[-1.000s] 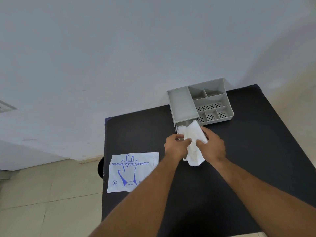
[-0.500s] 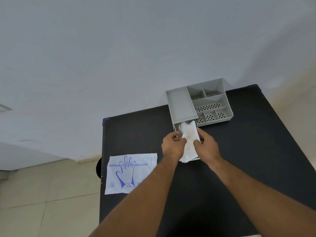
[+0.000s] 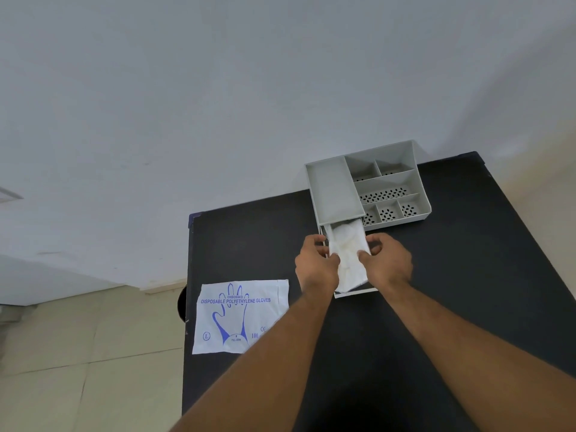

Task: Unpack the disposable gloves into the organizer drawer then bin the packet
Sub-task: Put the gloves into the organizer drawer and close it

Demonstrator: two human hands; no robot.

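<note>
A grey organizer (image 3: 330, 191) with several compartments stands at the back of the black table (image 3: 467, 275). Its drawer (image 3: 355, 294) is pulled out toward me. A white stack of gloves (image 3: 347, 244) lies in the drawer. My left hand (image 3: 316, 266) pinches the stack's left edge, and my right hand (image 3: 388, 263) pinches its right edge, both at the drawer's sides. The flat white glove packet (image 3: 240, 316), printed in blue, lies on the table's left edge, apart from both hands.
The table's left edge runs close to the packet, with a tiled floor (image 3: 78, 353) below. A dark round object (image 3: 181, 304) shows just beyond that edge. A pale wall (image 3: 218, 104) rises behind the organizer.
The stack of gloves has gone from above the table in front of the organizer down into the open drawer. Both hands moved forward with it and now sit at the drawer's sides.
</note>
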